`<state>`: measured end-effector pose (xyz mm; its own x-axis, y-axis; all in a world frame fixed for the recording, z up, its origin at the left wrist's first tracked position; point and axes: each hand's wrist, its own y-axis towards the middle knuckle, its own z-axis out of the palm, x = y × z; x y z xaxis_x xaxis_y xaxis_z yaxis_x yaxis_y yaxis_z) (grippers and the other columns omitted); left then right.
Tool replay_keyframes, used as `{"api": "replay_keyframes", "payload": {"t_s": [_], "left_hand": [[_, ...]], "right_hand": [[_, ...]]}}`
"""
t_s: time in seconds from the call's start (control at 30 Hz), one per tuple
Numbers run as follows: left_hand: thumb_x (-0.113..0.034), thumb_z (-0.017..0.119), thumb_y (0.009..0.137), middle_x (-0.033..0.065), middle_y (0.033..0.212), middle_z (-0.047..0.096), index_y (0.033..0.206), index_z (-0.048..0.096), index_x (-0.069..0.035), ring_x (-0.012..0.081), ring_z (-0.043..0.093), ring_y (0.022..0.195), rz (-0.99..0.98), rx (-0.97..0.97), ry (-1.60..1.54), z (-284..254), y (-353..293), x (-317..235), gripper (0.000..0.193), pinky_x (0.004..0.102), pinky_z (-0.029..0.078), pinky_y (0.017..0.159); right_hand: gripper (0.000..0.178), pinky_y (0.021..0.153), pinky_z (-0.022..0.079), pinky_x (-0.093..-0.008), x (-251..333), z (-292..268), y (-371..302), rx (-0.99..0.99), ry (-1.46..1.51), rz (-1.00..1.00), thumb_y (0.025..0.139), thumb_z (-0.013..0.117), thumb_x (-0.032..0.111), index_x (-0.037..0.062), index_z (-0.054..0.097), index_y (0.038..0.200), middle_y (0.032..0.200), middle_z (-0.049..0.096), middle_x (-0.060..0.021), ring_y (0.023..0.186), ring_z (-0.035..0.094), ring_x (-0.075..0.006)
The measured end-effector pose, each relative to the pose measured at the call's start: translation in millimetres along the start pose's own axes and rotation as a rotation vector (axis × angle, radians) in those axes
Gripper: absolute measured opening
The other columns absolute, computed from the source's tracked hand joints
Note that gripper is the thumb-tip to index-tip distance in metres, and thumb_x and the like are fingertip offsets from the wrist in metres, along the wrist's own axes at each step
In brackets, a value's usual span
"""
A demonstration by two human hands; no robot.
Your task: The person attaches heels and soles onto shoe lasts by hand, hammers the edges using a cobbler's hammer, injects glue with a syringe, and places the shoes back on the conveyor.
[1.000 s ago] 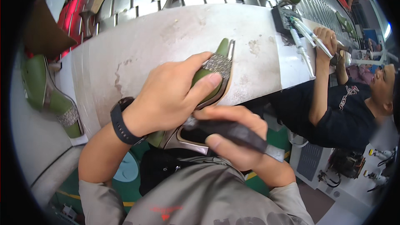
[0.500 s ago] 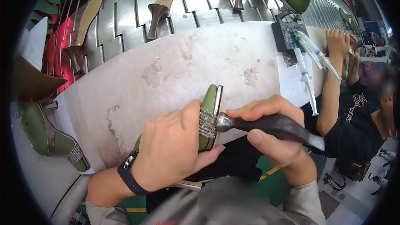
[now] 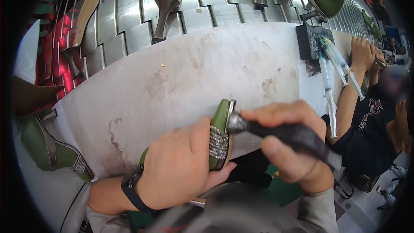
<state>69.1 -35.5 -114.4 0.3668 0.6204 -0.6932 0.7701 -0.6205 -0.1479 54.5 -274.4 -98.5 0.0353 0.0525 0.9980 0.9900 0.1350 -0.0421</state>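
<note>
My left hand (image 3: 177, 164) is wrapped around a high-heeled sandal on a green shoe last (image 3: 221, 114), with the toe pointing away from me. A glittering silver strap (image 3: 218, 142) crosses the front of it, and my fingers cover much of the rest. In my right hand (image 3: 297, 168) is a hammer (image 3: 280, 136) with a dark handle and a rounded metal head. Its head meets the sole edge near the toe, on the right side. The right hand is slightly blurred by motion.
A similar sandal on a green last (image 3: 36, 144) lies at the left of the pale worktable (image 3: 142, 103). Beyond it runs a metal slat conveyor (image 3: 129, 13) with several shoes. Syringes (image 3: 330, 97) lean by a black block (image 3: 311, 43). A co-worker's arm (image 3: 345, 99) reaches in at right.
The hammer head has moved along the sole edge from beside the strap toward the toe. The whole view has shifted slightly; my left hand keeps its hold on the sandal.
</note>
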Motion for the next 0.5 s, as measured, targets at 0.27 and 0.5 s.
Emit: {"api": "replay_keyframes", "payload": {"t_s": [0.27,0.5], "left_hand": [[-0.034,0.099,0.070,0.0238,0.127,0.066,0.145,0.044,0.004,0.0347,0.070,0.113,0.023,-0.249,-0.125,-36,-5,-5,0.101,0.0424,0.055,0.096],[-0.015,0.093,0.078,0.0206,0.144,0.060,0.148,0.044,0.004,0.0235,0.060,0.131,0.456,-0.359,-0.488,-68,-40,-43,0.088,0.0364,0.049,0.108]], "right_hand": [[0.030,0.101,0.059,-0.0452,15,38,7,-0.289,0.496,-0.007,0.103,0.061,0.013,-0.0030,0.057,0.128,0.126,0.071,-0.0233,0.115,0.072,-0.0305],[0.046,0.098,0.059,-0.0466,82,41,-47,0.112,-0.193,-0.670,0.087,0.080,0.009,-0.0101,0.065,0.125,0.122,0.070,-0.0335,0.113,0.073,-0.0416]]}}
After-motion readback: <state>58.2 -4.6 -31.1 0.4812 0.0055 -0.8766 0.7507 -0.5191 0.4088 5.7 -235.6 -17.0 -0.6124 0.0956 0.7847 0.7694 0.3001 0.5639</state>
